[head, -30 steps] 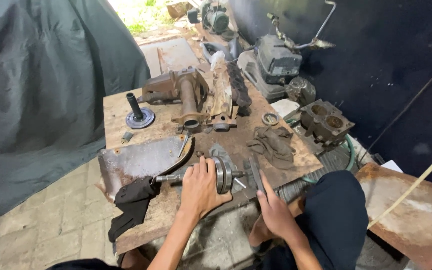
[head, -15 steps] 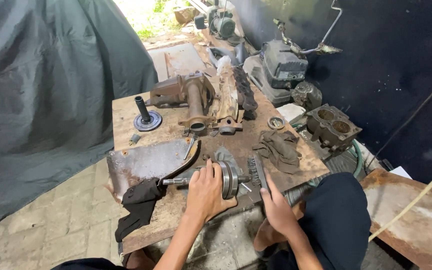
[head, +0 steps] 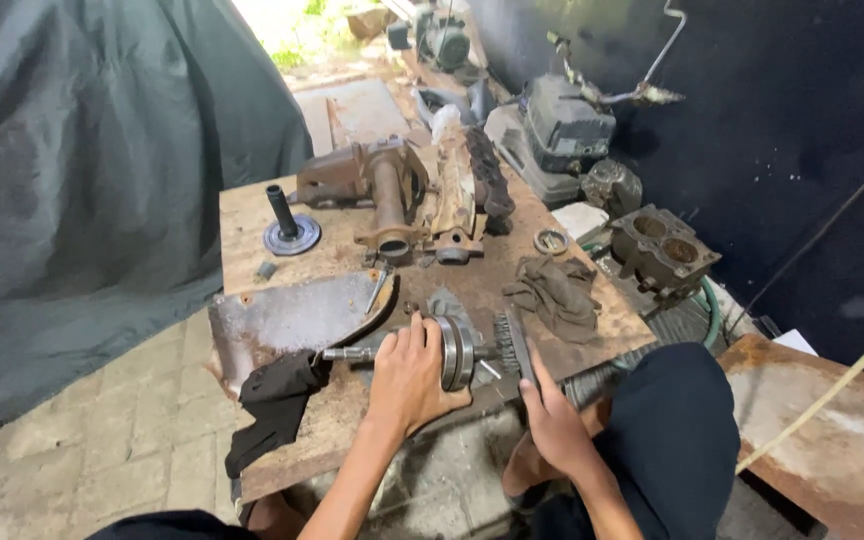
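Left hand: point(head: 407, 375) closed over the shaft point(head: 352, 354), lower centre of the frame, pinning it to the bench point(head: 252, 215).
Right hand: point(head: 552, 425) gripping a wire brush point(head: 512, 345) set against the shaft's right end.
Progress: judged midway; shaft and bearing point(head: 455, 352) look grey, not bright.
Around: black rag point(head: 277, 400) lower left, metal plate point(head: 287, 320), brown cloth point(head: 555, 292), rusty castings point(head: 392, 190) upper centre.
Obstruction: none by the hands.

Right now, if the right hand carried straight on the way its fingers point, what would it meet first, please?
The right hand points up-table along the wire brush it grips; beyond that, probably the crumpled rag, though depth is unclear.
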